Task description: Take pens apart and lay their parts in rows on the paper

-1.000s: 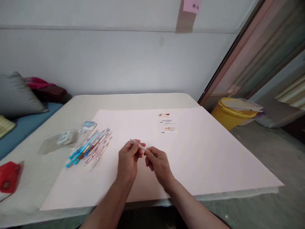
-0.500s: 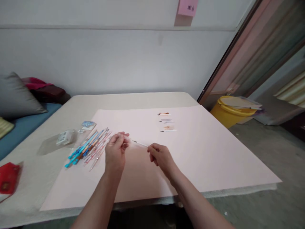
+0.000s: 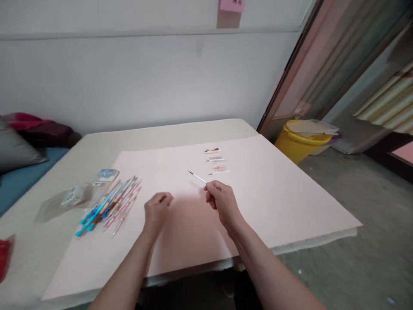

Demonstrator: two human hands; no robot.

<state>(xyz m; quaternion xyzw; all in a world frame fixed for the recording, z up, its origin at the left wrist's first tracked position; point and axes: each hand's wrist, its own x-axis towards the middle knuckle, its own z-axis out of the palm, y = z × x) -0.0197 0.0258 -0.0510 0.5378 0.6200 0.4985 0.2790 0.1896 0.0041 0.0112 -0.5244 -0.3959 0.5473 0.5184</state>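
My right hand pinches the rear end of a pen refill, a thin white stick with a dark tip that points up and to the left over the pale pink sheet. To its left, my left hand is curled closed above the sheet, a little blurred; whatever its fingers hold is hidden. Beyond my right hand lie several small groups of pen parts, among them a white refill with brown pieces, another refill, and one beside an orange-patterned piece.
Left of my left hand lies a pile of pens, blue, brown and pinkish. Behind it are a blue-and-white packet and a clear bag with a white item. A red object sits far left; a yellow bin stands right.
The refill has come away from my left hand and now sticks out from my right hand alone. My left hand has dropped slightly and curled. The view has turned to the right.
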